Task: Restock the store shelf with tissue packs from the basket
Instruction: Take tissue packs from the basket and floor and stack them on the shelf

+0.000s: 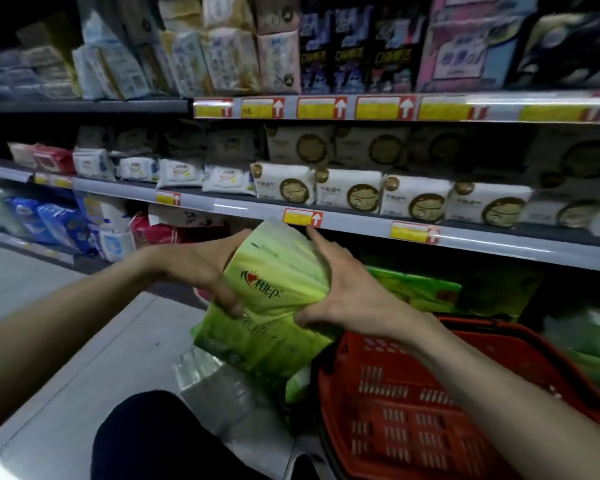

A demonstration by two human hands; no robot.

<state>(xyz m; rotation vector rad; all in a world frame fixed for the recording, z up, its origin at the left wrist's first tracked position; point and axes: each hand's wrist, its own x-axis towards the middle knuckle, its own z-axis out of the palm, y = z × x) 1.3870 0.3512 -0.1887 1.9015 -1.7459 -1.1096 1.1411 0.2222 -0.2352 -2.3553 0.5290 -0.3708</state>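
Grey floor (136,358) (dimly lit), stocked shelf (250,207)

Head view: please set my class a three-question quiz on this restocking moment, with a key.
1. True or false: the green pack lies in the basket.
2. Which hands hold the pack? A left only; B right only; C both.
3. Fill in: the basket's colour is ___.
Key: 1 false; 2 C, the left hand and the right hand; 3 red.
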